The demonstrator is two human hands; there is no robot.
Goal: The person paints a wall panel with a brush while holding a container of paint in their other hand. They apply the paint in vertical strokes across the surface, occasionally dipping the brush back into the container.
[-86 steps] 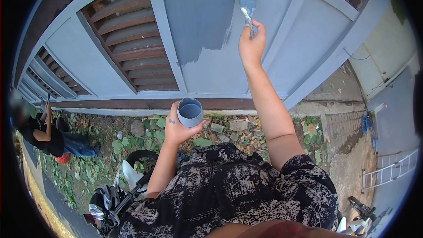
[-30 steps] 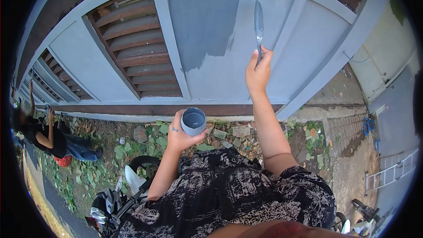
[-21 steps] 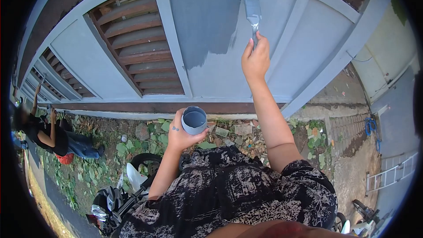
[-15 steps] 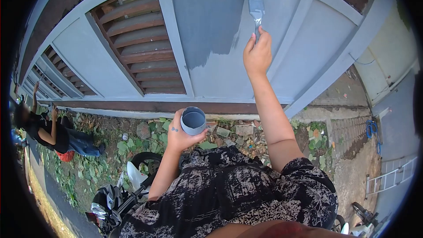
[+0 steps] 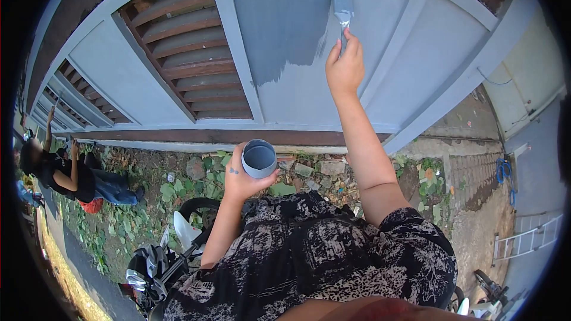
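Note:
My right hand is closed around the handle of a flat paintbrush, raised with its grey-coated bristles against the wall panel. Darker grey paint covers the panel's upper left, with a ragged lower edge; paler grey shows below and to the right. Down at waist height, my left hand grips a round paint cup from the side. Grey paint coats the cup's inside, and a few grey spots mark that hand.
Brown louvres sit left of the panel. Another person stands farther left, one arm raised to the wall. Rubble and leafy plants line the wall's foot. A motorcycle is close at my left; a ladder lies right.
My right hand and the brush have shifted slightly while staying at the dark paint's right edge. The view has tilted a little. My left hand still holds the cup.

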